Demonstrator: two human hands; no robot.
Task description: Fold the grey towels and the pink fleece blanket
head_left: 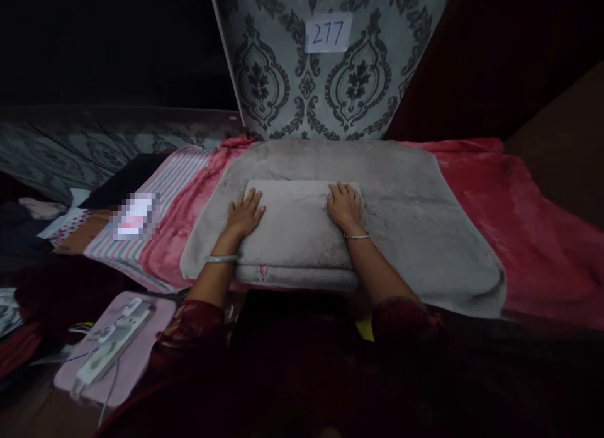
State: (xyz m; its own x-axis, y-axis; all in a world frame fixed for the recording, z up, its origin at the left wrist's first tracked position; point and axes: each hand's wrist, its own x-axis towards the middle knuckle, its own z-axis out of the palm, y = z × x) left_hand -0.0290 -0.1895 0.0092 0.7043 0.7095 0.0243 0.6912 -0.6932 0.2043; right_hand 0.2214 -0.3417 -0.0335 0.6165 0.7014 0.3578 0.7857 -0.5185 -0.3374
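Note:
A light grey plush cloth [297, 227], folded into a rectangle, lies on a larger grey plush mat [410, 218]. On the folded cloth's left edge rests my left hand [245, 213], flat with its fingers spread. My right hand [344, 205] presses on the upper right corner of the same cloth, palm down, fingers slightly bent and a little apart. Neither hand grips anything. Near the front of the cloth, a small pink mark shows by the fold. Under the mat spreads a red plush blanket [486, 205].
At the left, a striped cloth [165, 192] carries a blurred phone-like object [135, 216]. A power strip [116, 343] with plugs and cords lies on a pink pad [136, 362] lower left. Behind stands a patterned wall [306, 111] bearing a paper marked 277 [329, 33], beside a dark screen [108, 48].

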